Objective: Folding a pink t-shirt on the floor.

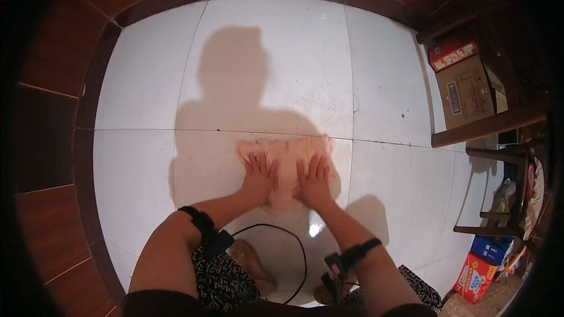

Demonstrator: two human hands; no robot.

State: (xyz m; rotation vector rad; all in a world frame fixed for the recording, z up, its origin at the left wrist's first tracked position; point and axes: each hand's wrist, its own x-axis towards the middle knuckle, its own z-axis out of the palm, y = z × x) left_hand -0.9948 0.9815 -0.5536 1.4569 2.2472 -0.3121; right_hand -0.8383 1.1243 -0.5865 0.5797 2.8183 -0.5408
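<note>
A pink cloth (288, 149) lies spread on the white tiled floor (269, 114) in front of me. My left hand (260, 180) rests on the cloth's left part, palm down, with its fingers apart. On the right part of the same cloth my right hand (313, 181) lies flat, its fingers also spread. Both hands and the near edge of the cloth are somewhat blurred. Each forearm has a black strap with a small device, and a black cable (304, 251) loops between my arms.
Dark red tiles (48, 136) border the floor at the left and top. At the right stand a cardboard box (462, 92), a red box (451, 53), a wooden frame (489, 127), a wooden stool (495, 230) and a red package (475, 277). My feet are close below the hands.
</note>
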